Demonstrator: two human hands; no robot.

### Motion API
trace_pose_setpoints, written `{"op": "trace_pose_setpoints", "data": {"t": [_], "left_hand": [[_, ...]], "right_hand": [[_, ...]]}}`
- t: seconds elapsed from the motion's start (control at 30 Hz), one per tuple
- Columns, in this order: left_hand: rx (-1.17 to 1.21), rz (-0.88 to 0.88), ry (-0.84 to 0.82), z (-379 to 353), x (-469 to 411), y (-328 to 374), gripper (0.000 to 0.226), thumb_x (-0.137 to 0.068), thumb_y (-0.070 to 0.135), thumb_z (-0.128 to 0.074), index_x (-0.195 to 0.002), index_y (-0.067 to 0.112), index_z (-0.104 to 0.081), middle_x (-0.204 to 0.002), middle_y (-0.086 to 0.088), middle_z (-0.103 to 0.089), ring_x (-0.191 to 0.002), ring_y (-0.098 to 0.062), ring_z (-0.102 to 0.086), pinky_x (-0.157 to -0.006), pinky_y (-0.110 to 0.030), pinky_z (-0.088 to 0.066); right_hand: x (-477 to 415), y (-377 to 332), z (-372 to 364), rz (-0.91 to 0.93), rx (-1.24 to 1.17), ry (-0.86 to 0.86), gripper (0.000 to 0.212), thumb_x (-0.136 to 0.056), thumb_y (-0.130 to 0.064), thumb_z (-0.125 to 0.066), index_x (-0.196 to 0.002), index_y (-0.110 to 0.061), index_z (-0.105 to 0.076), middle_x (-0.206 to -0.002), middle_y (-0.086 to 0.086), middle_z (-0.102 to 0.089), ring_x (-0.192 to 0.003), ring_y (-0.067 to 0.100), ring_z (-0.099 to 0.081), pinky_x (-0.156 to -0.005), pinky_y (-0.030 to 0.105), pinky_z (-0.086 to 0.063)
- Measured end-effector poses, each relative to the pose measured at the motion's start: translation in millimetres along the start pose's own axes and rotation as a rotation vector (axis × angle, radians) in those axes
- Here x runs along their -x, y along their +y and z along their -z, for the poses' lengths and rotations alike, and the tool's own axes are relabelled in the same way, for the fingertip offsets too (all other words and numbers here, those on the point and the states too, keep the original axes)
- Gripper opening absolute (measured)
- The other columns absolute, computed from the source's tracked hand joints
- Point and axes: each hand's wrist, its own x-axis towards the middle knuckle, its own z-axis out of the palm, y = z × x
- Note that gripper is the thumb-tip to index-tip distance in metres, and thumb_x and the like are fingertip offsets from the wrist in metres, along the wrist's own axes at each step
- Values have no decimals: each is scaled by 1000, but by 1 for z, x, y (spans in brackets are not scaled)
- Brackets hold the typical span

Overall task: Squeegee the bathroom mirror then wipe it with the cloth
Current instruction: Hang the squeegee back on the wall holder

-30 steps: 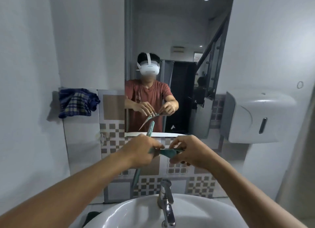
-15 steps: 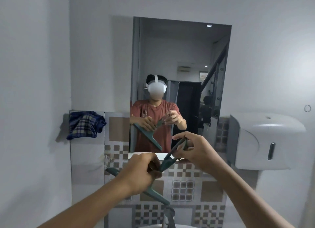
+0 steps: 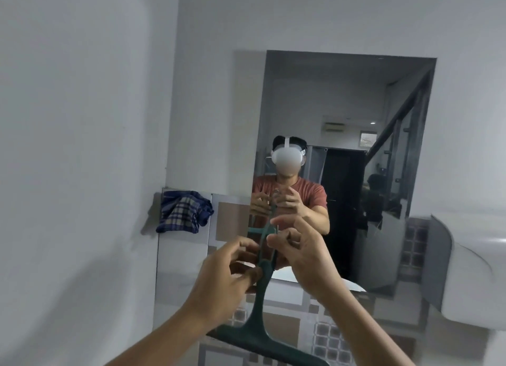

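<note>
- A person stands facing a bathroom mirror (image 3: 342, 113) fixed to a pale wall, with both bare forearms raised in front of it.
- A dark green squeegee (image 3: 264, 311) is held between the two hands, handle pointing up and its wide blade at the bottom, close to the lower edge of the view. It is in front of the mirror's lower left part; whether it touches the glass cannot be told.
- The left hand (image 3: 227, 280) has its fingers curled loosely about the middle of the handle, touching it from the left side.
- The right hand (image 3: 304, 253) pinches the upper part of the handle between thumb and fingers, from the right side.
- The hands and squeegee cover part of the mirror's lower left corner and its bottom edge.
- A blue and tan checked cloth (image 3: 183, 212) hangs bunched up on the wall to the left of the mirror, well apart from both hands.
- Below the mirror the wall has brown and grey patterned tiles (image 3: 328, 338), partly hidden by the forearms.
- A white wall-mounted dispenser (image 3: 471, 269) juts out at the right, just beside the mirror's lower right corner.
- The mirror reflects the person in a red shirt with a white headset, a dark doorway and a stair rail behind. The view is tilted and somewhat blurred.
</note>
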Motion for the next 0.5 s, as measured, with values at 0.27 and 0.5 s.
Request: {"op": "trace_pose_setpoints", "data": {"t": [0.27,0.5], "left_hand": [[-107,104,63,37,18,-66,22,-86,12,-76,-100,28,-69,-99,15,-73,-97,-14,-72,-85,-35,-62],[-84,225,94,56,9,-121,30,-88,2,-71,-110,21,-70,-109,8,-71,-99,-20,-71,-84,-35,-62]], "right_hand": [[-9,61,-59,-197,-25,-156,35,-91,1,-70,-119,-20,-65,-95,11,-76,-85,26,-75,-72,40,-64],[-23,112,-109,-309,-38,-89,38,-88,4,-72,-115,-23,-70,-100,19,-69,-84,32,-74,-71,38,-64]]}}
